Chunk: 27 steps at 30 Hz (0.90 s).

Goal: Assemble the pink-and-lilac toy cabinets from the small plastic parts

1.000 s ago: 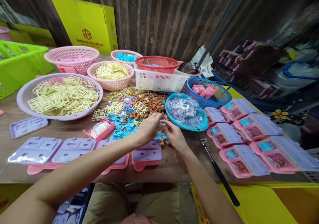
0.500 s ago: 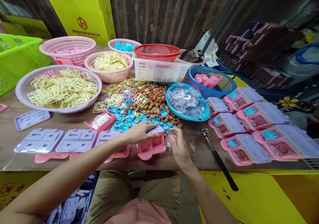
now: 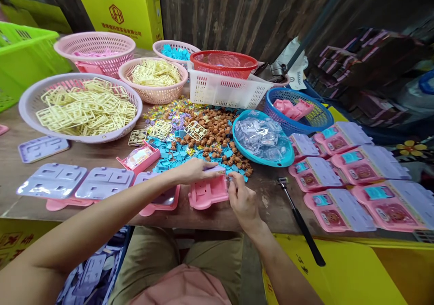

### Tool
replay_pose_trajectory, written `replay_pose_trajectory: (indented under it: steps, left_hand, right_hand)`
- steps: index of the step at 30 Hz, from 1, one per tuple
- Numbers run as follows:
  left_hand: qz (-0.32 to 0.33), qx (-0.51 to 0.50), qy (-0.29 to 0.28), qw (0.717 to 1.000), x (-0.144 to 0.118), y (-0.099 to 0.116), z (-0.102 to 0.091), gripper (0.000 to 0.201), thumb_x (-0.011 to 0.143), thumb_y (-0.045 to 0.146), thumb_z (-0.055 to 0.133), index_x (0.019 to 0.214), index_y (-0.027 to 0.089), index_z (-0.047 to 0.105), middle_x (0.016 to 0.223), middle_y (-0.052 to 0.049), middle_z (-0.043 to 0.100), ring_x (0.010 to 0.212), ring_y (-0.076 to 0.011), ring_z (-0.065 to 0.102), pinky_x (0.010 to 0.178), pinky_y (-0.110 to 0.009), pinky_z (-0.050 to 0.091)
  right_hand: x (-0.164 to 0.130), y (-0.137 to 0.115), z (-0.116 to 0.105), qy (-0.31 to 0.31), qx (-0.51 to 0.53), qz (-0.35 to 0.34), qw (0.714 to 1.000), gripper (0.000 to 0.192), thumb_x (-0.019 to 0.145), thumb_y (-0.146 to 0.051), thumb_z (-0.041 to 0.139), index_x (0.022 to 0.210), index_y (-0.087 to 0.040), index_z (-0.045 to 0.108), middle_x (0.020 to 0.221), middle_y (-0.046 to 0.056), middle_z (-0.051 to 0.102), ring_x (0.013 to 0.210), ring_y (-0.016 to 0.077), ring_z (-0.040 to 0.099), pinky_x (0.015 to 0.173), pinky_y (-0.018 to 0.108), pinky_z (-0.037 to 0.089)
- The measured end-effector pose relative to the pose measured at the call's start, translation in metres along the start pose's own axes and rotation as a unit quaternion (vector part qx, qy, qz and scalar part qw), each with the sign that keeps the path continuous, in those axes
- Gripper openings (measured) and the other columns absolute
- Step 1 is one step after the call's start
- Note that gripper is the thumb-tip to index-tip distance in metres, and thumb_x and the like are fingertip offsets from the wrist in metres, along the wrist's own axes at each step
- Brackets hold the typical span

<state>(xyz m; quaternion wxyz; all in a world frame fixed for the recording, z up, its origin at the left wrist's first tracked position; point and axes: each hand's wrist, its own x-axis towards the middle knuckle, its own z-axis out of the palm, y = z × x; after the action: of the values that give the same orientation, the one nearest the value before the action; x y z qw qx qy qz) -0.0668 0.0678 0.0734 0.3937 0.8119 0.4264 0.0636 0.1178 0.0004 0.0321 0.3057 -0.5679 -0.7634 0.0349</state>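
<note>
A pink plastic case point(image 3: 209, 195) sits in front of me with its hollow compartments facing up and its purple lid point(image 3: 214, 171) raised at the back. My left hand point(image 3: 194, 171) grips that lid from above, its fingertips partly hidden. At the case's right edge, my right hand point(image 3: 243, 201) has its fingers closed on a small clear plastic part, mostly covered by the fingers. Left of the case, under my forearm, lies another pink case with a purple lid point(image 3: 144, 177). Blue pieces point(image 3: 172, 160) and brown bear-like pieces point(image 3: 213, 128) are heaped just behind.
A turquoise basin point(image 3: 288, 158) holds clear plastic parts, and a black-handled hammer point(image 3: 301, 226) lies to the right. Beyond it are several filled pink-and-purple cases point(image 3: 342, 212). Baskets stand along the back, including a lilac one point(image 3: 27, 108) with cream frames.
My right hand has brought the clear part from beside the case against its right edge. My left hand stays on the lid. The view has shifted slightly.
</note>
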Motion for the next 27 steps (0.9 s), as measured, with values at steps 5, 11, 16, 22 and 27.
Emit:
replay_pose_trajectory:
  steps: [5, 11, 16, 22, 27]
  left_hand:
    - [0.008, 0.002, -0.002, 1.0, 0.002, -0.005, 0.0, 0.058, 0.086, 0.058, 0.035, 0.126, 0.02, 0.052, 0.109, -0.003, 0.066, 0.084, -0.0161, 0.06, 0.07, -0.019, 0.041]
    - [0.021, 0.017, 0.002, 1.0, 0.003, -0.007, 0.004, 0.059, 0.085, 0.058, 0.035, 0.125, 0.018, 0.052, 0.096, -0.003, 0.068, 0.07, -0.0138, 0.057, 0.063, -0.02, 0.04]
    - [0.017, 0.028, 0.008, 0.999, 0.002, -0.006, 0.005, 0.054, 0.087, 0.05, 0.039, 0.128, 0.016, 0.049, 0.1, -0.005, 0.068, 0.074, -0.0147, 0.058, 0.066, -0.022, 0.04]
    - [0.018, 0.06, -0.012, 0.998, -0.001, 0.0, 0.0, 0.048, 0.087, 0.049, 0.038, 0.124, 0.021, 0.051, 0.094, -0.003, 0.068, 0.071, -0.0145, 0.058, 0.064, -0.021, 0.04]
    - [0.037, 0.122, -0.034, 0.991, 0.0, 0.008, -0.001, 0.055, 0.082, 0.047, 0.051, 0.13, 0.021, 0.046, 0.096, -0.006, 0.065, 0.078, -0.0175, 0.058, 0.066, -0.022, 0.039]
  right_hand:
    - [0.003, -0.003, 0.002, -0.019, -0.066, 0.002, 0.998, 0.03, 0.088, -0.02, 0.03, 0.104, -0.016, 0.055, 0.066, 0.007, 0.069, 0.052, 0.0188, 0.064, 0.045, 0.023, 0.038]
    - [-0.004, -0.009, 0.009, -0.037, -0.14, -0.004, 0.989, 0.029, 0.085, -0.015, 0.033, 0.105, -0.016, 0.055, 0.068, 0.009, 0.069, 0.05, 0.0182, 0.062, 0.043, 0.023, 0.036]
    - [-0.004, -0.008, 0.012, -0.046, -0.108, 0.002, 0.993, 0.029, 0.085, -0.015, 0.033, 0.103, -0.016, 0.056, 0.072, 0.01, 0.068, 0.053, 0.019, 0.062, 0.045, 0.024, 0.037]
    - [0.0, 0.008, -0.006, -0.072, 0.124, 0.026, 0.989, 0.03, 0.091, -0.031, 0.031, 0.11, -0.018, 0.05, 0.063, 0.001, 0.061, 0.051, 0.0146, 0.057, 0.049, 0.022, 0.04]
    - [-0.008, 0.048, -0.014, -0.042, 0.128, 0.137, 0.981, 0.032, 0.091, -0.037, 0.032, 0.103, -0.018, 0.055, 0.065, 0.0, 0.06, 0.057, 0.0154, 0.057, 0.054, 0.024, 0.042]
